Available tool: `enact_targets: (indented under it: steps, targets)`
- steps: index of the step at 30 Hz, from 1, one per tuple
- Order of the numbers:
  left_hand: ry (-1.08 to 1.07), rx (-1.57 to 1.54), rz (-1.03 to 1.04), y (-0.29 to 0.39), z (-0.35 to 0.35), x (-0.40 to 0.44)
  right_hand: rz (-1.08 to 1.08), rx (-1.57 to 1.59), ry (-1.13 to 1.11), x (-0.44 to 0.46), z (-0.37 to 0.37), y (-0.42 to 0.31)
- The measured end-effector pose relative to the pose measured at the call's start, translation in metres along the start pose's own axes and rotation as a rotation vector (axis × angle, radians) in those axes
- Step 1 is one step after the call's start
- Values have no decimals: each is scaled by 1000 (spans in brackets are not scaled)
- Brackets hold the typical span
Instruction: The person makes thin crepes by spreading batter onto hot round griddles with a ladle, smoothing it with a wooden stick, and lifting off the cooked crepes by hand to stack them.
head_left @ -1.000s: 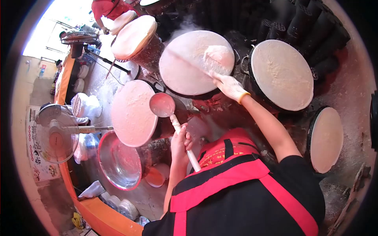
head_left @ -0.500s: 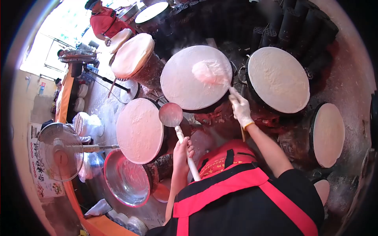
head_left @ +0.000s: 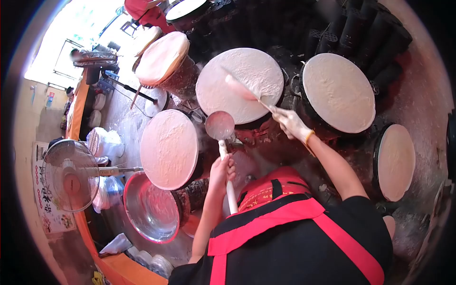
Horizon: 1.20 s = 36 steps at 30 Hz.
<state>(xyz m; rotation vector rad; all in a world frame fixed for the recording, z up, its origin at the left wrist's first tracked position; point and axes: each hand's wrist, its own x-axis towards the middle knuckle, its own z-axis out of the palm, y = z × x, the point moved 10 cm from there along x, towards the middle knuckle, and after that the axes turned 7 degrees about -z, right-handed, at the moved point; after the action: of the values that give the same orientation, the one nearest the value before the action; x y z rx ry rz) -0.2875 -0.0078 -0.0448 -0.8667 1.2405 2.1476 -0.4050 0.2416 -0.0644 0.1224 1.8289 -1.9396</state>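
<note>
My left hand is wrapped round the white handle of a ladle. The ladle's round bowl points away from me, level with the near edge of the large middle griddle. My right hand, in a pale glove, grips the handle of a flat spreader. Its blade lies across the white batter layer on that griddle. Ridges mark the batter on the far right side. Left of the ladle is another round griddle with a pale sheet.
More coated griddles stand to the right and far right. A wide metal basin sits at lower left, near a standing fan. Dark cylinders are stacked at the back. A person in red is at upper left.
The spreader has swept leftward across the middle griddle, and the white batter clump has been spread out. My right hand tilted and moved slightly nearer. The ladle shifted a little right and up.
</note>
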Motion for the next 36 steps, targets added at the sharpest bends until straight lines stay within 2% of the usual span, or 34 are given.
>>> enact_targets:
  steps: [3,5,8,10,12,13,15,16,17,18,19,20,21,22,24,25,27,28,29,31,32,33,35,36]
  targets:
    - [68,139,78,39,5,30,-16,18,25,-42,-8,9]
    - [68,205,127,63,12,61,-223,19,227,-38,-27,34]
    - [150,286,125,72,26,113,-211,133,402,-32,-17,55]
    - [173,230,34,55,38,136,25,331,271,-25,25,68]
    - [138,63,-25,39,54,145,102,452,146,-19,56,73]
    - [84,-62,-39,40,65,141,136,511,97,-18,66,75]
    - [-257,-407,-297,53,82,137,125,491,32,-21,63,54]
    - [-449,-752,-435,63,88,108,104,448,27,-23,54,37]
    - [-528,-821,-442,70,90,75,81,406,22,-21,43,21]
    - [-607,-886,-453,78,92,42,-11,429,119,-11,20,5]
    - [-564,-679,-341,78,85,23,-100,450,218,-3,-4,-10]
    - [-574,-517,-262,75,80,17,-91,418,290,-3,-23,-20]
    - [-516,-542,-307,69,75,15,-78,378,357,-6,-40,-24]
    - [-461,-568,-347,67,73,11,-13,34,288,-3,-45,-17]
    - [-410,-640,-445,65,66,10,-582,-363,257,-10,-17,-16]
    - [-396,-657,-453,69,62,12,-680,-382,213,-39,10,-31]
    - [-349,-709,-485,60,51,10,-270,-595,-37,-44,33,28]
    - [-328,-705,-464,57,44,9,-344,-493,-23,-48,35,19]
    - [-191,-484,-339,58,26,13,-446,-536,-4,-44,30,4]
    - [88,-43,-89,64,-7,0,-335,-456,222,-34,-11,-14]
    - [288,224,105,72,-6,-30,-626,-461,396,-30,-30,-24]
    - [288,291,207,73,0,-48,-571,-434,413,-22,-40,-8]
    - [217,224,88,61,-1,-59,-376,-550,247,-33,-5,6]
    - [118,112,-13,59,1,-58,-409,-567,124,-34,17,25]
